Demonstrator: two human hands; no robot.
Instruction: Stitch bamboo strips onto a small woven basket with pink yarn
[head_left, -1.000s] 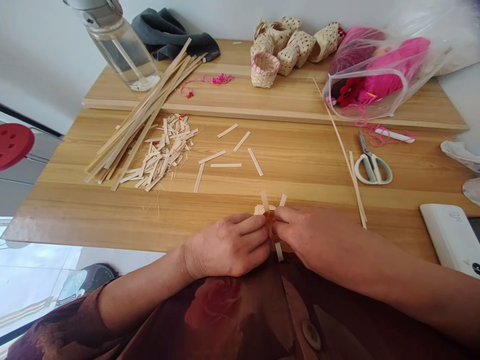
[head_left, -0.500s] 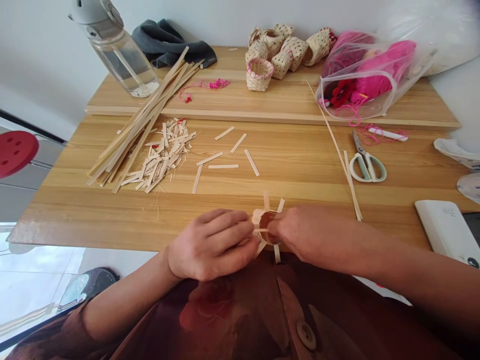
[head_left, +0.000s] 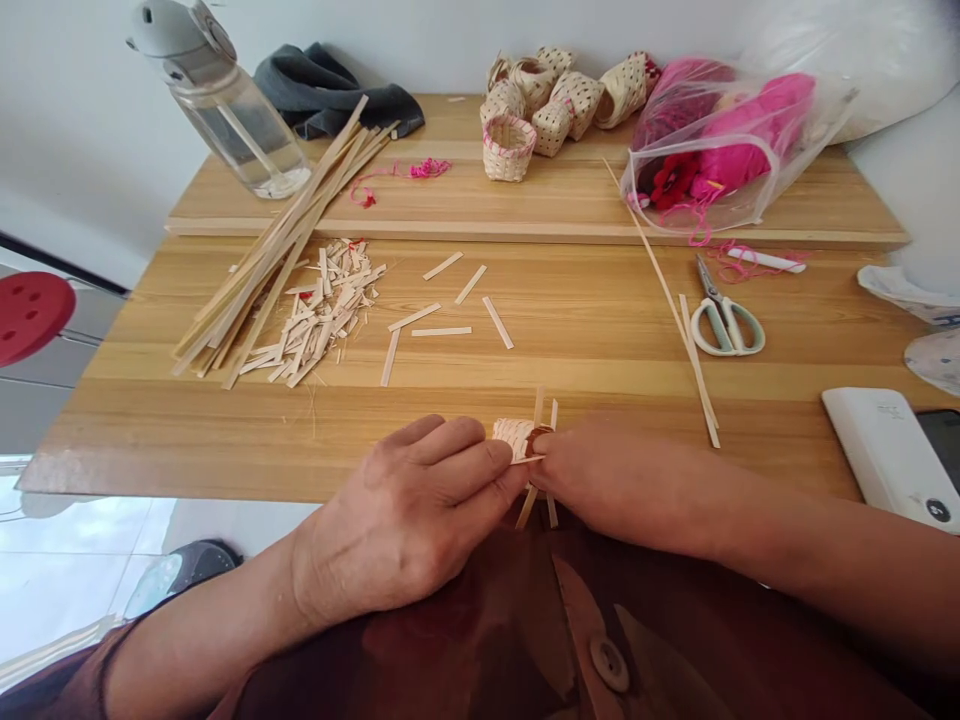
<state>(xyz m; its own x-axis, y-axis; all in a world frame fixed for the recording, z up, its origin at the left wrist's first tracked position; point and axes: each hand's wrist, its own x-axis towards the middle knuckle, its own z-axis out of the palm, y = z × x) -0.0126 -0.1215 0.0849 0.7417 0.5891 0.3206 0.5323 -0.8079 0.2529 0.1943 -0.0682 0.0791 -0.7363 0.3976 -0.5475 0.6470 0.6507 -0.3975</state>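
Note:
A small half-woven basket [head_left: 516,437] of pale strips sits at the near table edge, with loose strip ends sticking up and down from it. My left hand [head_left: 409,510] is closed, its fingertips pinching a strip end at the basket's side. My right hand [head_left: 600,478] is closed on the basket from the right, its fingertips hidden behind it. A few cut strips [head_left: 441,318] lie on the table beyond.
Long strips [head_left: 281,245] and a pile of offcuts [head_left: 319,315] lie left. Finished little baskets [head_left: 551,100], a water bottle [head_left: 225,105], a grey cloth [head_left: 330,85] and a bag of pink yarn [head_left: 720,145] stand at the back. Scissors [head_left: 724,320] and a white device [head_left: 889,450] lie right.
My left hand has drawn back toward me and now pinches a strip end at the basket's side. The basket has turned in my right hand. The view shifted slightly.

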